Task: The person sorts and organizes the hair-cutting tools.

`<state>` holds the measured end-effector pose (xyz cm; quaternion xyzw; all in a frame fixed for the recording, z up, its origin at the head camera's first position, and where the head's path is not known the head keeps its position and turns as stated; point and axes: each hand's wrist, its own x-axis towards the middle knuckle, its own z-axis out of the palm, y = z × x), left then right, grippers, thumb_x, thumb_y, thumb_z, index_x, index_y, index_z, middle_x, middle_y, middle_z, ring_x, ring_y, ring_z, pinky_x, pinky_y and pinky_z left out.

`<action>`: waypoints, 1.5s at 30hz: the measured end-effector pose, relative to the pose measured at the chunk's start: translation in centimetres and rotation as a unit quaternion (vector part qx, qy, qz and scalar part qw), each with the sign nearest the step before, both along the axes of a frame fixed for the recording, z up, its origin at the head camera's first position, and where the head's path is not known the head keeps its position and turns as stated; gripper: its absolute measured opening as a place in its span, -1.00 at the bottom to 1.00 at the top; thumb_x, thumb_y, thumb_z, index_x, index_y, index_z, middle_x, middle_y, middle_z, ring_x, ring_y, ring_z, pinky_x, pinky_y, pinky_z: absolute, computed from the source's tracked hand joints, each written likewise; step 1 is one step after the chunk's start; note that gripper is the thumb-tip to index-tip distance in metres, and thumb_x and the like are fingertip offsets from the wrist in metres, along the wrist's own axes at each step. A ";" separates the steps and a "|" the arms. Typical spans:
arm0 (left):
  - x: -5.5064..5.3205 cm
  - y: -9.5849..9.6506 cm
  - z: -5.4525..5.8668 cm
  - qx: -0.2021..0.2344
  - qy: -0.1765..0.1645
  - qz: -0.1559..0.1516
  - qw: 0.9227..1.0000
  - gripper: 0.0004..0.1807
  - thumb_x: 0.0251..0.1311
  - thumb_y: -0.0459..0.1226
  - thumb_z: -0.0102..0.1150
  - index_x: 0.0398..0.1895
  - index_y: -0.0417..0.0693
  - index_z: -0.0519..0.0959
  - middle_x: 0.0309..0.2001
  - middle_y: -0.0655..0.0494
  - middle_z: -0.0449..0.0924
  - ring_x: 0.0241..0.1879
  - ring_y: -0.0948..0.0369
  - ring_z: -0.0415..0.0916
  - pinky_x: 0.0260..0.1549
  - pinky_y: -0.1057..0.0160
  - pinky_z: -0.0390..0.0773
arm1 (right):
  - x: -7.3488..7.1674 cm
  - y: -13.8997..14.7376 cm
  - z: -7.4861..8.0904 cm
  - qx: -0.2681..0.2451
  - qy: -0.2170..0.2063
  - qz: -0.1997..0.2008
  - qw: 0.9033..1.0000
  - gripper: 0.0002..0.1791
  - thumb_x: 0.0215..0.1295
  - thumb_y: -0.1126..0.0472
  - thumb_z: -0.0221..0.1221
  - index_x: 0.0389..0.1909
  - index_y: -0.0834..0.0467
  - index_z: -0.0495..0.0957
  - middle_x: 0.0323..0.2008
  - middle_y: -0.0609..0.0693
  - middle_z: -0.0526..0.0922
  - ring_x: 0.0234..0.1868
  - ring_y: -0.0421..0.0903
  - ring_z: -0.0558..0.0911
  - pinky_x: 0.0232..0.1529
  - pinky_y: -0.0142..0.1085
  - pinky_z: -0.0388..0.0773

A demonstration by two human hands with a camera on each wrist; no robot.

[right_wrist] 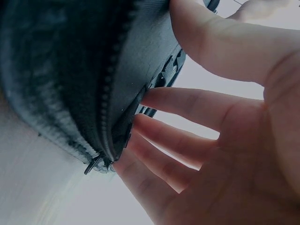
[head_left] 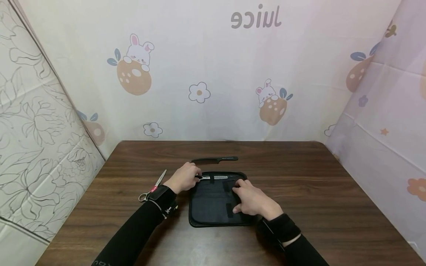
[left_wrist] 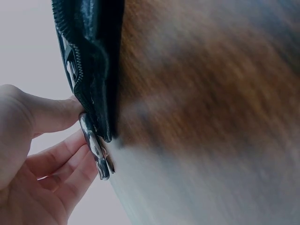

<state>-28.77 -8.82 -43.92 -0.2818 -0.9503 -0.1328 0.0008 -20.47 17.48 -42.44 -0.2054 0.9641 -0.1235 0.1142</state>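
A black zip case (head_left: 213, 207) lies unfolded on the table. Along its far edge a pair of silver scissors (head_left: 221, 177) sits under a small strap, blades pointing right. My left hand (head_left: 184, 178) is at the case's far left corner and pinches the scissors' handles; in the left wrist view the metal finger loops (left_wrist: 95, 147) show between thumb and fingers, beside the zip. On the right side of the case rests my right hand (head_left: 253, 199), its fingers fairly straight and touching the inner panel and edge, as the right wrist view also shows.
A black comb (head_left: 213, 160) lies beyond the case. Left of the case is another pair of scissors (head_left: 156, 186) with a red mark, partly beside my left wrist. The brown wooden table (head_left: 326, 192) ends at a patterned curtain (head_left: 206, 55) behind.
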 end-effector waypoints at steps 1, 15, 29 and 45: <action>0.0 0.0 0.0 -0.001 0.000 -0.001 1.000 -0.86 0.31 -0.32 0.33 -0.10 -0.05 0.75 -0.14 0.02 0.62 -0.04 0.01 0.51 0.02 0.04 0.53 | 0.0 0.0 0.0 0.000 0.000 0.000 1.000 -0.25 0.14 0.04 0.50 0.28 0.34 0.53 0.32 0.17 0.39 0.28 0.09 0.38 0.14 0.01 0.50; 0.3 0.3 0.2 -0.002 0.003 -0.002 1.000 -0.87 0.30 -0.33 0.34 -0.13 -0.05 0.75 -0.14 0.02 0.64 -0.03 -0.01 0.51 0.04 0.01 0.52 | 0.0 0.1 0.0 -0.002 0.000 0.000 1.000 -0.26 0.15 0.05 0.49 0.28 0.34 0.52 0.33 0.17 0.39 0.31 0.10 0.37 0.15 0.03 0.50; 0.1 1.1 -0.1 0.005 0.031 -0.030 0.999 -0.89 0.29 -0.33 0.34 -0.15 -0.09 0.76 -0.19 0.02 0.68 -0.05 0.02 0.55 0.23 0.00 0.40 | 0.2 0.1 0.1 -0.006 0.003 0.007 1.000 -0.26 0.17 0.06 0.48 0.28 0.36 0.52 0.33 0.20 0.38 0.33 0.13 0.36 0.16 0.00 0.50; 0.5 2.6 0.1 0.008 0.027 -0.029 0.999 -0.87 0.31 -0.35 0.32 -0.12 -0.12 0.75 -0.13 -0.03 0.67 -0.02 -0.02 0.52 0.12 0.01 0.47 | 0.1 0.0 0.0 -0.001 0.001 -0.003 1.000 -0.26 0.15 0.05 0.49 0.28 0.34 0.52 0.33 0.17 0.39 0.34 0.12 0.36 0.15 0.00 0.51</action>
